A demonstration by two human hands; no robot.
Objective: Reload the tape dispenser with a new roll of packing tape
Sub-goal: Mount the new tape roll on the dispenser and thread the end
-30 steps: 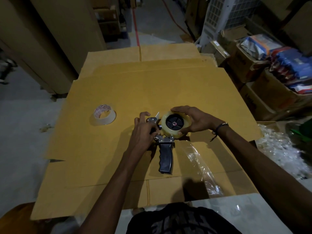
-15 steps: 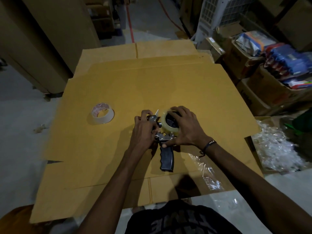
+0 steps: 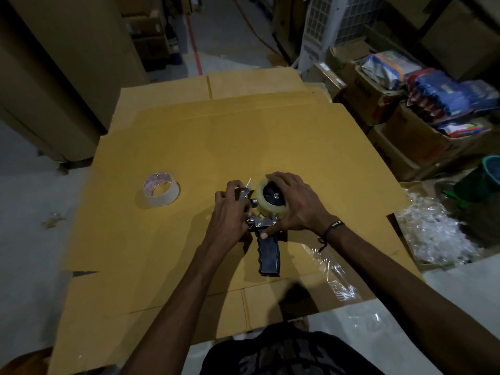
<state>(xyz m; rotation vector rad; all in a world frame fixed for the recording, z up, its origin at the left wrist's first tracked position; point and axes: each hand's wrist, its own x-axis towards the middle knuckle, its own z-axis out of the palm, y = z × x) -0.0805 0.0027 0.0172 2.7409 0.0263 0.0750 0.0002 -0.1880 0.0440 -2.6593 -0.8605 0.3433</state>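
A tape dispenser (image 3: 268,253) with a black pistol handle lies on flattened cardboard (image 3: 189,147), handle toward me. A clear roll of packing tape (image 3: 263,205) sits on its black hub. My right hand (image 3: 297,204) cups the roll from the right, thumb down by the metal frame. My left hand (image 3: 230,212) pinches the dispenser's metal front end, where a small strip of tape sticks up. A second, thin roll of tape (image 3: 161,189) with a printed core lies alone to the left.
Crumpled clear plastic wrap (image 3: 332,272) lies on the cardboard near my right forearm. A box of plastic scraps (image 3: 433,234) sits to the right, with stacked cartons and packets (image 3: 433,96) behind. Tall cardboard sheets (image 3: 54,63) stand at the left.
My right hand moved from the roll's far side to cover it, then settled around its right side, uncovering the black hub. My left hand stayed on the dispenser's front end.
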